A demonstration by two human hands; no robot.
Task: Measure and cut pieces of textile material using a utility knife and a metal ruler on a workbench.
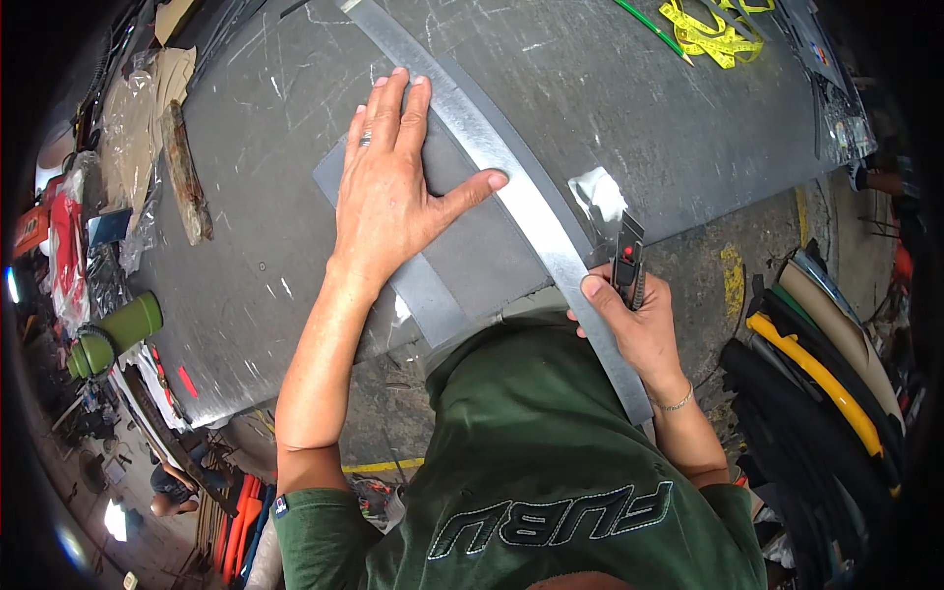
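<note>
Worktable (261, 265): supports grey sheet (477, 241).
Left hand (385, 202): spread, grasping nothing, apparently steadying metal strip (534, 205).
Right hand (639, 329): pinches metal strip, cutter (628, 258) tucked alongside.

Shirt (551, 393): 1 line of big block lettering (556, 519) across the chest, 4 caps, blk w/ white stitched outline, upside down to cam, slightly tilted, legible. L sleeve of same: sm. dark tag (281, 506) w/ a bit of white & red, too tiny to make out. Tape (708, 37), far R of tabletop (265, 206): yellow w/ dk markings, coiled, nos. too sm. to read. Knife (627, 258): can't tell if any print. Strip (521, 202): glare, can't tell if graduated.
</note>
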